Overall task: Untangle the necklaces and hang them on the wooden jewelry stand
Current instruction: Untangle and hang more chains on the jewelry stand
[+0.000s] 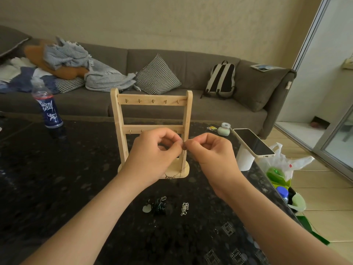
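Note:
A wooden jewelry stand [152, 101] with two rows of small brass hooks stands upright on the dark table [76, 178]. In front of its lower bar, my left hand [154, 150] and my right hand [212, 152] pinch the ends of a thin gold necklace [172, 175]. Its chain hangs down in a loop with a small pendant near the stand's base. On the table nearer to me lie a dark green tangled necklace [157, 205] with a pale pendant and a silver chain [185, 208] bunched up.
A blue drink bottle [48, 109] stands at the far left of the table. A phone [253, 142] rests on a white cup at the right edge, beside a small round tin [223, 130]. A plastic bag [282, 169] sits on the floor to the right. A grey sofa lies behind.

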